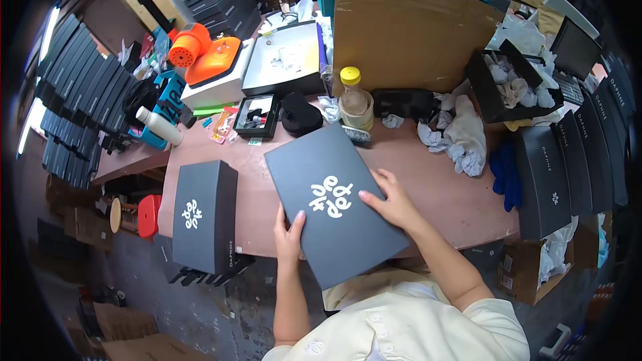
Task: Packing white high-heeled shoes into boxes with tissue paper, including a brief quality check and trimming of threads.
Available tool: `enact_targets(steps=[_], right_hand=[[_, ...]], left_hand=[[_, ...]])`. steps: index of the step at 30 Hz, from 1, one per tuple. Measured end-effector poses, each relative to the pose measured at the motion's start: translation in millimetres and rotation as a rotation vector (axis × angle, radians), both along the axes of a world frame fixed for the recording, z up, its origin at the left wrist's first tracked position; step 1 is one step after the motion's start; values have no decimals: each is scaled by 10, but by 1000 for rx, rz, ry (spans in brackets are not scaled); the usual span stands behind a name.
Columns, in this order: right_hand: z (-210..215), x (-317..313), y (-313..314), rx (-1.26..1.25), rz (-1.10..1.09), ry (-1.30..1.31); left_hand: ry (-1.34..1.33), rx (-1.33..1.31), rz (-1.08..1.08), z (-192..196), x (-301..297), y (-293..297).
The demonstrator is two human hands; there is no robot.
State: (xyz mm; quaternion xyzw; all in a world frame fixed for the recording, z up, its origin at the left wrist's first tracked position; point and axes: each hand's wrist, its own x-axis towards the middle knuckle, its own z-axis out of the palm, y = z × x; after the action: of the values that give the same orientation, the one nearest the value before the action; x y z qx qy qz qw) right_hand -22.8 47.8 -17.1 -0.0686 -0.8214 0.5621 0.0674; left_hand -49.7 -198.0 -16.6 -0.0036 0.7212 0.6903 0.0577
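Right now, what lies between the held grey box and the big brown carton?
In the head view, a yellow-lidded jar, a brush, a black case and crumpled white paper lie between the held grey box and the brown carton.

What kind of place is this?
Probably a packing room or workshop: there are tall stacks of dark boxes on the left, a big cardboard box at the back, and a grey box held over a work table.

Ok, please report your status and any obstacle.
Left hand, right hand gripping dark-grey white-lettered cardboard box. Box held slantwise. Possible obstacle just beyond: clear yellow-capped bottle.
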Motion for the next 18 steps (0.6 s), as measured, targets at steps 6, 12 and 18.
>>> enact_targets(steps=[6, 12, 18], right_hand=[[47, 31, -47, -253, 42, -107], [-298, -7, 26, -460, 25, -95], [467, 1136, 961, -510, -89, 98]], left_hand=[[-62, 182, 152, -451, 120, 7], [-475, 715, -120, -166, 163, 333], [-66, 528, -170, 401, 742, 1146]])
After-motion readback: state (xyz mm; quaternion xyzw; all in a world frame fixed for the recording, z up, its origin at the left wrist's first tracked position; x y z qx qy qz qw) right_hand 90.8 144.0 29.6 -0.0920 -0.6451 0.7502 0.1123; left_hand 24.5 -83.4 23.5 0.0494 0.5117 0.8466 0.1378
